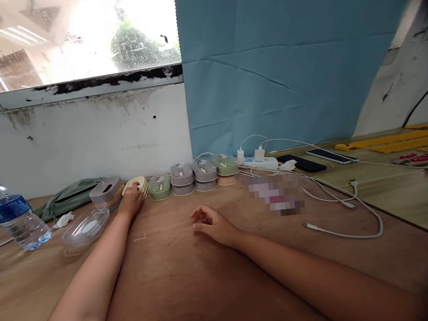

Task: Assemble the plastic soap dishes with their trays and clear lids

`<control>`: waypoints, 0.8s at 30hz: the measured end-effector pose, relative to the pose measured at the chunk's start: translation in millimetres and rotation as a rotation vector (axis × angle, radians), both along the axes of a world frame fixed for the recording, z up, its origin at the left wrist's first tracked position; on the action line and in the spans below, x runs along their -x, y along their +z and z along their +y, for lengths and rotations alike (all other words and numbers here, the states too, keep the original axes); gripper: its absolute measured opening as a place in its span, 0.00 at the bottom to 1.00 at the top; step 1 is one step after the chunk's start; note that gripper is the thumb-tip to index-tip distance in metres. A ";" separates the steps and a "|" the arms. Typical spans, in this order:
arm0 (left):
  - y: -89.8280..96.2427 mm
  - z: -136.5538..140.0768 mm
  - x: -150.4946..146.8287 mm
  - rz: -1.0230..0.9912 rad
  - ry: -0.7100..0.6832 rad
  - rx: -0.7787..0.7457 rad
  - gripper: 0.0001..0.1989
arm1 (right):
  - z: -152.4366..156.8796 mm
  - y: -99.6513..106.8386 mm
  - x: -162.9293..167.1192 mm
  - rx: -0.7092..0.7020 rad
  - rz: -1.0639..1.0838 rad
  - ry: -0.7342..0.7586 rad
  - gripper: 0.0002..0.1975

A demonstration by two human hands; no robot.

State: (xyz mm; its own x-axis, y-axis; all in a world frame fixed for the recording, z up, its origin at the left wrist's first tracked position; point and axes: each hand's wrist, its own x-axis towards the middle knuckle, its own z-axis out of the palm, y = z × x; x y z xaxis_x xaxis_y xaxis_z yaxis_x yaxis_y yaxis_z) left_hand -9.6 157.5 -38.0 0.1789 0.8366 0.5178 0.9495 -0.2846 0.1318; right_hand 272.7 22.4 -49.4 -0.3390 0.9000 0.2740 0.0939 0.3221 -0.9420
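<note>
Tabletop [165,286]: lidded boxes [204,171], left hand [131,199] (grip unclear) on cream stack [145,188], right hand [214,225] unclenched

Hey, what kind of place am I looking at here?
Probably a makeshift workroom: a wooden table along a stained wall, a power strip with chargers, and a row of small boxes.

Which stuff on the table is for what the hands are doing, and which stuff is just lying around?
Probably for the job:
cream oval pieces, under the left hand
row of oval boxes, to their right
clear plastic container, maybe

Probably just lying around:
water bottle
green bag
crumpled tissue
power strip
white cable
phone
</note>
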 end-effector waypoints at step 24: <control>-15.6 -21.1 -52.2 0.038 -0.175 -0.149 0.26 | 5.5 -2.0 -2.1 0.056 0.018 0.002 0.08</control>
State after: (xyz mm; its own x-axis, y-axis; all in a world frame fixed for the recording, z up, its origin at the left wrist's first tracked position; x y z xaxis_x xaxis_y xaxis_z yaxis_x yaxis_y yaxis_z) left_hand 42.6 136.3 -53.6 0.3363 0.7060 0.6233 0.8874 -0.4591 0.0412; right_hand 274.9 27.9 -51.5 -0.3365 0.9134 0.2291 0.0759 0.2688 -0.9602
